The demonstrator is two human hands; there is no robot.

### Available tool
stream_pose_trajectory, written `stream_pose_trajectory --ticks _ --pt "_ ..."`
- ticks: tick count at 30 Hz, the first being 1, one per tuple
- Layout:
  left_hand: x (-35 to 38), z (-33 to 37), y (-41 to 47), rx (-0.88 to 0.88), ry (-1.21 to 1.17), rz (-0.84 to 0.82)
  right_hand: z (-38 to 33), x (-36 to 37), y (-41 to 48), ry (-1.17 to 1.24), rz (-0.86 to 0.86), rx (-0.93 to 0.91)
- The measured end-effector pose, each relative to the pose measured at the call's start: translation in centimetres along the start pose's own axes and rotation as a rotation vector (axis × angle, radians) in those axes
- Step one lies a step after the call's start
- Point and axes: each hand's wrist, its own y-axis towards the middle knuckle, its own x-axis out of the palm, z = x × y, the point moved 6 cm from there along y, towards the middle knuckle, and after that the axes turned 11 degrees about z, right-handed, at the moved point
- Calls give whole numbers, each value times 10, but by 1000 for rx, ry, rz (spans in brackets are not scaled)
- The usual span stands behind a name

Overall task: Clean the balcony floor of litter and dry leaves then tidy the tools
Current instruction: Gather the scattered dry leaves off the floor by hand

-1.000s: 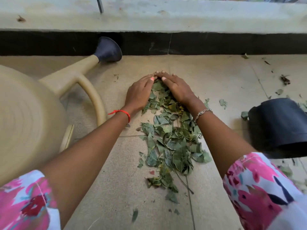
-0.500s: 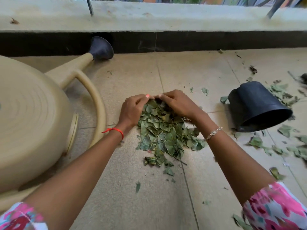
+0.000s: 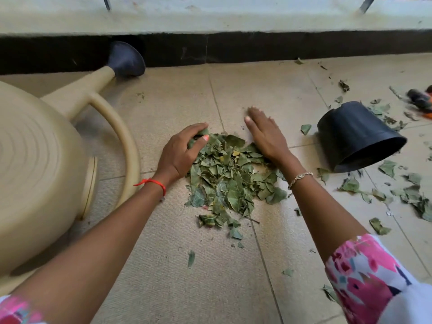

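A heap of dry green leaves (image 3: 228, 176) lies on the beige tiled floor (image 3: 177, 106) between my hands. My left hand (image 3: 184, 150) sits at the heap's far left edge, its fingers curled round a few leaves. My right hand (image 3: 264, 134) lies flat with straight fingers on the floor at the heap's far right edge. More loose leaves (image 3: 411, 195) are scattered to the right. A black plastic pot (image 3: 357, 136) lies on its side right of the heap, its mouth towards me.
A large beige watering can (image 3: 39, 164) with a dark rose (image 3: 126, 59) fills the left side, its curved handle close to my left wrist. A low wall (image 3: 210, 17) with a dark base runs along the far edge. A dark tool with orange parts (image 3: 420, 99) lies at far right.
The heap has been dragged towards me into a tighter pile. My hands, joined at its far end before, have parted: the right has opened flat, the left has curled into the leaves.
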Motion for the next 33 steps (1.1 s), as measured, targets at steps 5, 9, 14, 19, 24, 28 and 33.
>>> stream_pose_trajectory --ticks 5,9,14,19,24,28,33 --pt "1 -1 0 19 27 -19 -14 -6 -30 314 -99 13" --pt "4 0 -1 45 113 -50 15 -28 -31 127 284 212" --pt "4 0 -1 55 134 -55 41 -30 -29 -173 319 461" --pt "4 2 0 49 131 -56 30 -25 -27 -78 313 441" --pt "3 2 -1 38 129 -53 -13 -10 -56 526 181 258" --pt "3 2 -1 31 112 -57 -14 -16 -44 711 282 277" --pt "3 2 0 28 87 -59 -16 1 0 247 76 197"
